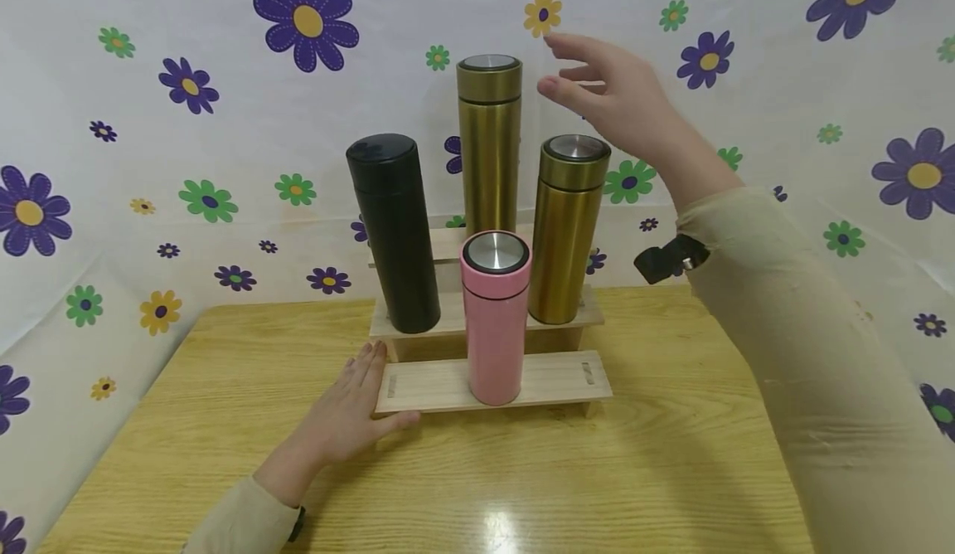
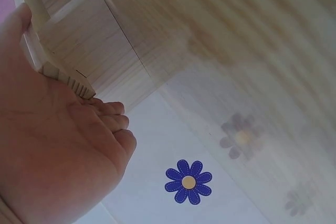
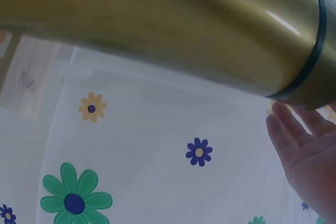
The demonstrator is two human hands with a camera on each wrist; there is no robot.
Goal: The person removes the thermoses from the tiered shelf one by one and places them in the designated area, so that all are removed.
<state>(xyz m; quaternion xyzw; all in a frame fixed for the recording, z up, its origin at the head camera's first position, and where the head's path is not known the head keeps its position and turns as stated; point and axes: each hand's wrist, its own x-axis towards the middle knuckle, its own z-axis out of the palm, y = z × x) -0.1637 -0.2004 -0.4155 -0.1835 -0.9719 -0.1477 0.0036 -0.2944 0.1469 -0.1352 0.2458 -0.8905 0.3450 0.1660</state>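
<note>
A tiered wooden stand (image 1: 433,386) holds a pink bottle (image 1: 496,330) on its lowest step. On the middle step stand a black bottle (image 1: 395,239) at left and a shorter-looking gold bottle (image 1: 569,239) at right; another gold bottle (image 1: 490,148) stands on the top step. My left hand (image 1: 346,421) rests against the stand's left end, thumb along the front edge; in the left wrist view the hand (image 2: 63,145) touches the wooden end. My right hand (image 1: 608,94) is raised right of the top gold bottle, fingers slightly bent and holding nothing. The right wrist view shows the hand (image 3: 312,156) beside a gold bottle (image 3: 173,30).
The stand is on a yellow wood-grain table (image 1: 462,479). Behind it hangs a white cloth (image 1: 246,123) printed with purple, green and orange flowers. Table surface extends on both sides of the stand and in front of it.
</note>
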